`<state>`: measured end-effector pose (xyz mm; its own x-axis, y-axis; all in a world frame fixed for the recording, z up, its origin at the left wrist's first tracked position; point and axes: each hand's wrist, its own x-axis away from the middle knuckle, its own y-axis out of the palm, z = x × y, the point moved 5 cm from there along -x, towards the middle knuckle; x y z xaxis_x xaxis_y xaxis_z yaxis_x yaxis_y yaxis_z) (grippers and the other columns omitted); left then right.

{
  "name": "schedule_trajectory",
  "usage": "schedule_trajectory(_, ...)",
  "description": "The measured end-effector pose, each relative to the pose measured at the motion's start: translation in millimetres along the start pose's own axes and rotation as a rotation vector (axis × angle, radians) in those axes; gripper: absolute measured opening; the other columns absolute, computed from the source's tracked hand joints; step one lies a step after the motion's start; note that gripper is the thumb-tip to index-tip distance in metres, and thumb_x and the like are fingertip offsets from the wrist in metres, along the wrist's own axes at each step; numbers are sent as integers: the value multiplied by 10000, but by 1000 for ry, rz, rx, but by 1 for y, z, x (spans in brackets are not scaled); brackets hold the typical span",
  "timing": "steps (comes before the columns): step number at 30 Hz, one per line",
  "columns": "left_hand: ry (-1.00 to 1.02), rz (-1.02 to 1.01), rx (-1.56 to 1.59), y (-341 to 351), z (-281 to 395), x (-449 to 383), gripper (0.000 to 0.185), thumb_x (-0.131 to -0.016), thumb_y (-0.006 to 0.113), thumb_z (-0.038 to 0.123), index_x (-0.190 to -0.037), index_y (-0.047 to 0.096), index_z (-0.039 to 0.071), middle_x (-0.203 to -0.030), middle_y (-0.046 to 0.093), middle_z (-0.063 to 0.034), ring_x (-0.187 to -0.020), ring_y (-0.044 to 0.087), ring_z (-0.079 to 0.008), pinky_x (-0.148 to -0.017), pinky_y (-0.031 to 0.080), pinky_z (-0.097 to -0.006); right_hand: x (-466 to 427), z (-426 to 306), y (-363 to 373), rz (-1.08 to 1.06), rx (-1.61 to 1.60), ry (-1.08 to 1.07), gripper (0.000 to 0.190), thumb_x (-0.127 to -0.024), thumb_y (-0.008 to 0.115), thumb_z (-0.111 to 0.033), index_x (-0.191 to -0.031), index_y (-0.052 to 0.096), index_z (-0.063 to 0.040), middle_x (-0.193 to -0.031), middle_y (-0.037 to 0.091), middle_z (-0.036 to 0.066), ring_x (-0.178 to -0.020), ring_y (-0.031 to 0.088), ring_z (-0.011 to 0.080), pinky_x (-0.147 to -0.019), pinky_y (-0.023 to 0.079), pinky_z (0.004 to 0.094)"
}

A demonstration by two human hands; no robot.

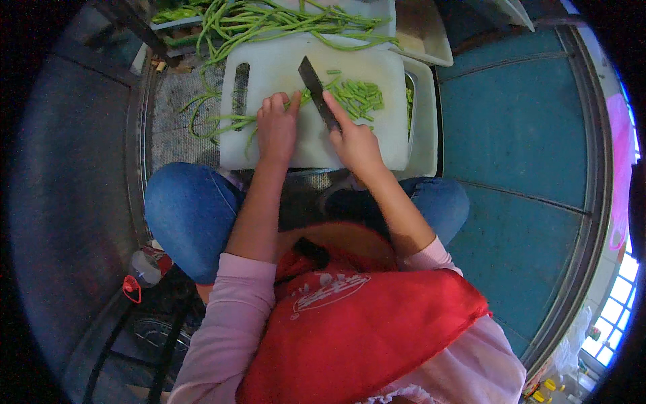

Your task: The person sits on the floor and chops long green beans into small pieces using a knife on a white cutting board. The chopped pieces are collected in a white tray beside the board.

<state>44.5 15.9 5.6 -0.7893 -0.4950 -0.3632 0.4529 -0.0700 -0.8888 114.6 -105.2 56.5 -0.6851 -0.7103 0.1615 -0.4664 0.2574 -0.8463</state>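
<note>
A white plastic cutting board (pixel 313 151) lies in front of me. My left hand (pixel 276 123) presses a bunch of long green beans (pixel 237 117) onto it, their long ends trailing off the board's left side. In my right hand (pixel 356 144) is a cleaver (pixel 318 93), its dark blade at the cut end of the bunch, with my index finger along the blade. Short cut bean pieces (pixel 361 96) are heaped on the board right of the blade. Uncut long beans (pixel 272 22) lie in a tangle at the board's far edge, partly over a white tray (pixel 386 12).
A pale plastic container (pixel 426 126) stands under the board's right edge, with a metal-rimmed pan (pixel 413 116) holding more green pieces. Another pale bin (pixel 434 40) is behind it. My knees flank the board's near side. Blue-green panels (pixel 509 116) rise at the right.
</note>
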Motion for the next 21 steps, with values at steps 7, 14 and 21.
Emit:
schedule_trajectory(7,-31,33,230,7,6,-7,191,-746,604,135,-919,551,72,-905,544,-88,-857,522,-264,-736,434,-368,30,-3,-19,77,-30,-26,660,-787,510,-101,-1350,286,-365,-619,563,221,-593,563,400,-594,458,480)
schedule_trajectory(14,25,0,256,3,3,-6,163,-741,563,103,-896,544,57,-903,549,-95,-888,521,-273,-761,435,-369,20,-9,-10,-55,126,-71,699,-773,532,-161,-1362,225,-378,-659,588,198,-615,586,387,-603,479,497)
schedule_trajectory(21,18,-63,285,-19,1,-7,231,-727,498,17,-945,546,75,-903,549,-86,-929,516,-287,-794,430,-379,13,9,0,-10,2,-24,704,-774,523,-152,-1366,214,-377,-655,585,204,-628,586,388,-602,471,496)
